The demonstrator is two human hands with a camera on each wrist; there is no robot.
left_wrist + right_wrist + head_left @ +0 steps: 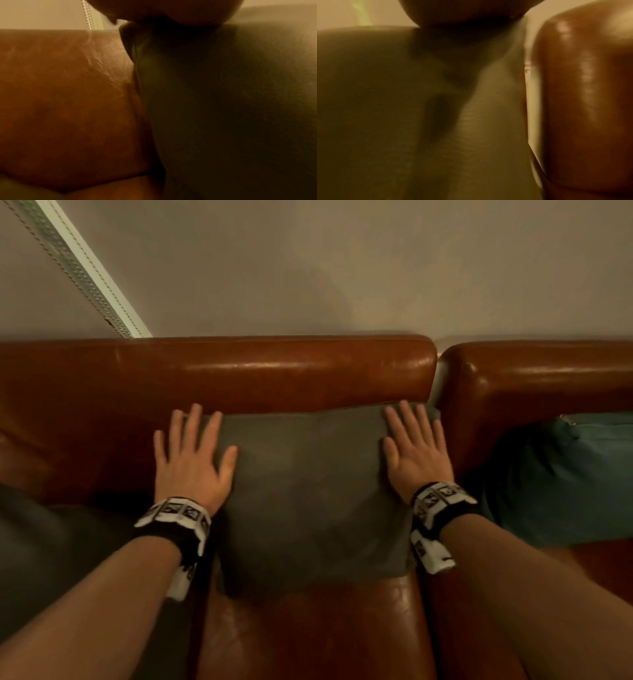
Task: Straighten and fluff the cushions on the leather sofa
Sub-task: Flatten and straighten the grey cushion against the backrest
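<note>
A grey-green cushion (308, 494) leans upright against the backrest of the brown leather sofa (239, 371). My left hand (191, 453) lies flat with straight, spread fingers on the cushion's left edge. My right hand (412, 446) presses flat on its upper right corner. Both wrist views are dim and blurred. The left wrist view has the cushion (231, 108) on the right and sofa leather (65, 101) on the left. In the right wrist view the cushion (376, 108) fills the left, with the neighbouring leather backrest (590, 94) on the right.
A teal cushion (561, 474) leans on the adjoining sofa section (548, 371) at the right. A dark cushion (51, 559) lies at the far left. A narrow gap separates the two backrests. A plain wall (342, 268) with a white strip (89, 268) stands behind.
</note>
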